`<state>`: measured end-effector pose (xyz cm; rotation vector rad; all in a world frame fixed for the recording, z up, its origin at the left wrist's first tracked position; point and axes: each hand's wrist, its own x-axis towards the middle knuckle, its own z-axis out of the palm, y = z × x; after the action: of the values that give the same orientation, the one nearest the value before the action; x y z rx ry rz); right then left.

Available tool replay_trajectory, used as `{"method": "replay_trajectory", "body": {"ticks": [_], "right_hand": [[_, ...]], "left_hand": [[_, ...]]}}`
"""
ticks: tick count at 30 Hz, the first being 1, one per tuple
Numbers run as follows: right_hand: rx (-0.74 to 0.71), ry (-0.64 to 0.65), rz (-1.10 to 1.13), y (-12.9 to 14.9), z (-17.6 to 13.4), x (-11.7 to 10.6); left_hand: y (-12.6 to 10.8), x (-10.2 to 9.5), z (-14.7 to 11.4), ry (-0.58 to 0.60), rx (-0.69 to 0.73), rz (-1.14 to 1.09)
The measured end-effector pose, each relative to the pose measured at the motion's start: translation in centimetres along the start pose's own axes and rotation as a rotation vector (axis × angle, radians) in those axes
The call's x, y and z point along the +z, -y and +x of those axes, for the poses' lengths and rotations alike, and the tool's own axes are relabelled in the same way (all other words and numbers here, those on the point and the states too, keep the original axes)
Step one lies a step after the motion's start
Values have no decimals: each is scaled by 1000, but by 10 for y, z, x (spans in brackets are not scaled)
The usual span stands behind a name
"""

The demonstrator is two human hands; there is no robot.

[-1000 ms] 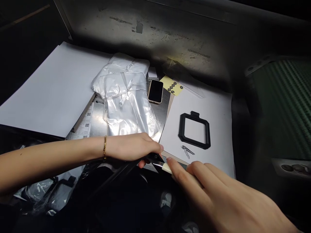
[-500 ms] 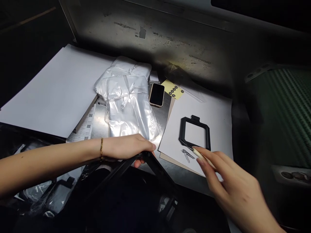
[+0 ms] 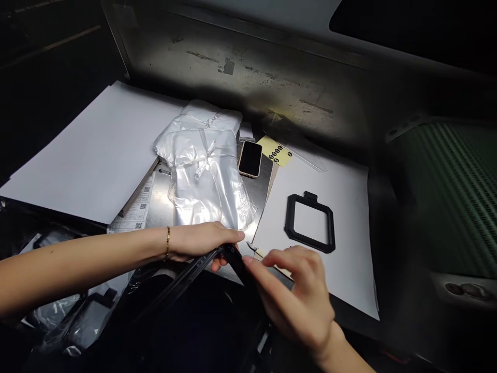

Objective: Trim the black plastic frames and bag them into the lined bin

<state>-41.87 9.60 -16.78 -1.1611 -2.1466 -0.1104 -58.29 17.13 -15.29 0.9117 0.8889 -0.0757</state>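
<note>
My right hand nearest, fingers curled around small pale-handled tool, tip by corner of large black frame. My left hand, gold bracelet at wrist, clenched on that frame's corner at tabletop edge. Beyond: smaller black frame on white sheet. Farther: clear plastic bags, phone, yellow sticker sheet.

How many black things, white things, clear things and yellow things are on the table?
Black: 2, the small black frame and the large black frame held by the left hand and touched by the right hand
White: 2, the big white sheet and the white sheet under the small frame
Clear: 1, the bundle of plastic bags
Yellow: 1, the yellow sticker sheet
Total: 6
</note>
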Motion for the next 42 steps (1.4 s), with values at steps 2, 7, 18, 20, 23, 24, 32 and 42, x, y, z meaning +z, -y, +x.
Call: {"method": "replay_trajectory", "body": {"ticks": [2, 7, 18, 20, 23, 24, 32, 42], "right_hand": [[-161, 29, 20, 14, 17, -2], [-271, 134, -54, 20, 30, 7], [-121, 68, 62, 13, 22, 5], [-1, 122, 184, 2, 10, -4], [91, 266, 196, -14, -18, -12], [98, 285, 158, -17, -29, -11], [-64, 535, 323, -5, -56, 11], [97, 779, 800, -5, -6, 35]], "left_hand": [[-1, 3, 0, 4, 20, -12], [-4, 6, -3, -1, 67, -46], [-2, -1, -5, 17, 97, 13], [-1, -5, -8, 15, 80, 26], [3, -12, -9, 1, 66, 35], [5, -14, -8, -5, 64, 41], [42, -34, -10, -235, 182, 293], [110, -4, -94, -547, 247, 237]]}}
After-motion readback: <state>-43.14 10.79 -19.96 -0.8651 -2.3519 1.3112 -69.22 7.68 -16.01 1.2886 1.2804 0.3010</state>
